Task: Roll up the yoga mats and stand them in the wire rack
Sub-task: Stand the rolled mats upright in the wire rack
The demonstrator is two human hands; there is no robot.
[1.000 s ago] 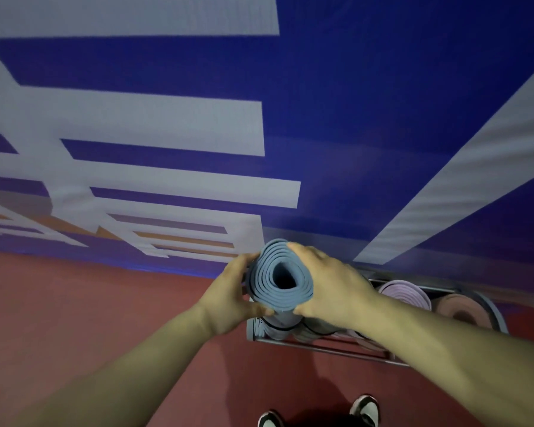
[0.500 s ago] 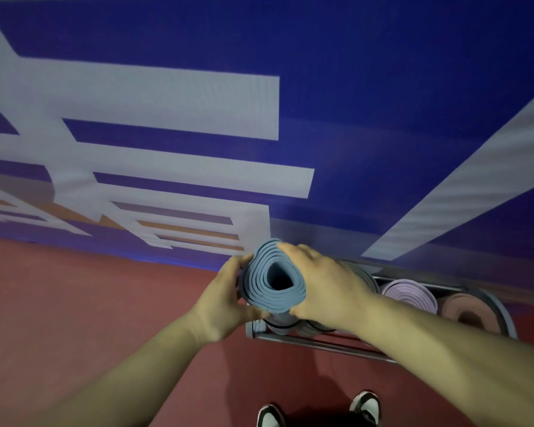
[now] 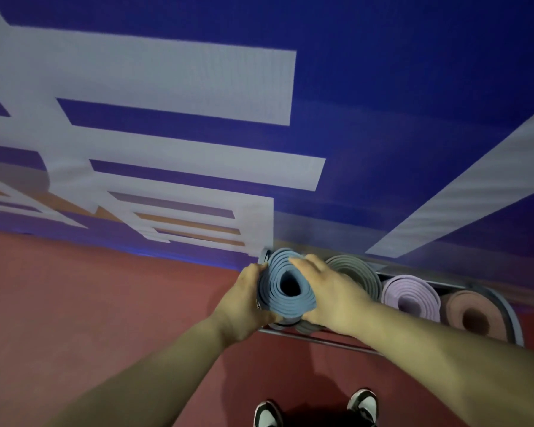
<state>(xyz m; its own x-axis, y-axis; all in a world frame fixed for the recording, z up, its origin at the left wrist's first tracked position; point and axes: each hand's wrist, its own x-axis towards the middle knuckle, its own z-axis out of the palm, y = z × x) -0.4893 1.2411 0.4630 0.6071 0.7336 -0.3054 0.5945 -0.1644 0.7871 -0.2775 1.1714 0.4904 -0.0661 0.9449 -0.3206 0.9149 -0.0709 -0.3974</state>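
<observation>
Nearest, the person's shoes (image 3: 316, 409) stood on red floor (image 3: 74, 303). Above them both hands clasped the rolled blue yoga mat (image 3: 285, 285) upright at the wire rack's (image 3: 321, 339) left end: left hand (image 3: 244, 303) wrapped round its side, right hand (image 3: 327, 288) over its top edge. It appeared to be the seating step; next it likely needed lowering and release. Its coil looked loose, triangular-cored. Beyond stood grey (image 3: 356, 274), lilac (image 3: 410, 295) and brown (image 3: 472, 314) rolls against the blue banner (image 3: 383, 118).

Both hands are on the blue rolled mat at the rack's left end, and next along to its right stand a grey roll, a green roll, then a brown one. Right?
Not quite. The head view shows the third roll is lilac, not green. Otherwise correct: left hand and right hand grip the blue mat at the rack's left end, then grey, finally brown.
</observation>
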